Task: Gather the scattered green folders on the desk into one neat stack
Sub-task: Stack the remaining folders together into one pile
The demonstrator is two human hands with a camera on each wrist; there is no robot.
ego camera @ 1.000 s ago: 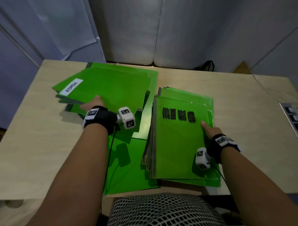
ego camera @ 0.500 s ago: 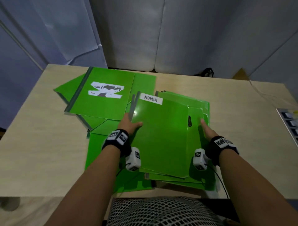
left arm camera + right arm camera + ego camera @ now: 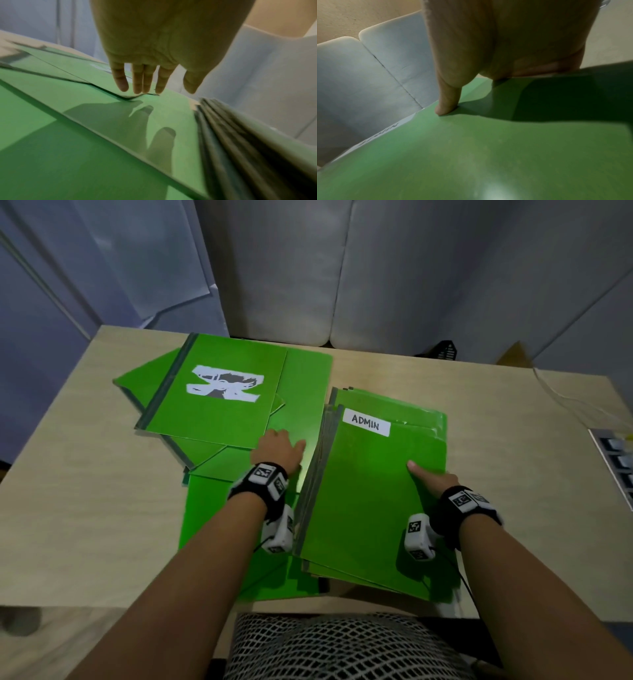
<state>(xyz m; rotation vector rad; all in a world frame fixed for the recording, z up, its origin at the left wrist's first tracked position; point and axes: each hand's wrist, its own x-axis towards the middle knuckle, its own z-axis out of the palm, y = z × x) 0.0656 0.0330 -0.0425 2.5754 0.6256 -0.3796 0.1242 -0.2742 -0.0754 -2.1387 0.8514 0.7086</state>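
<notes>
Folders in green lie in two groups on the desk [image 3: 75, 508]: a stack [image 3: 373, 498] at about 4 o'clock from the desk's middle, topped by the ADMIN folder [image 3: 363, 474], and loose, fanned folders [image 3: 239, 487] at about 10 o'clock, the uppermost bearing a torn white label [image 3: 224, 385]. The right hand [image 3: 430, 479] holds the stack's right edge, thumb [image 3: 447, 104] pressed flat on the ADMIN cover; the right wrist view shows that thumb touching the green surface, while the other fingers go over the edge and are hidden in every view, so how far they wrap under cannot be told. The left hand [image 3: 277, 451] sits between the two groups, at 9 o'clock from the stack. From the head camera only its back is seen; the left wrist view shows the fingers [image 3: 121, 81] straight and relaxed, grasping nothing, tips at the corner of the labelled folder, though blur leaves contact uncertain. That view alone shows the stack's grey layered spines [image 3: 240, 142]. A keyboard [image 3: 616, 463] is cut off at 3 o'clock.
</notes>
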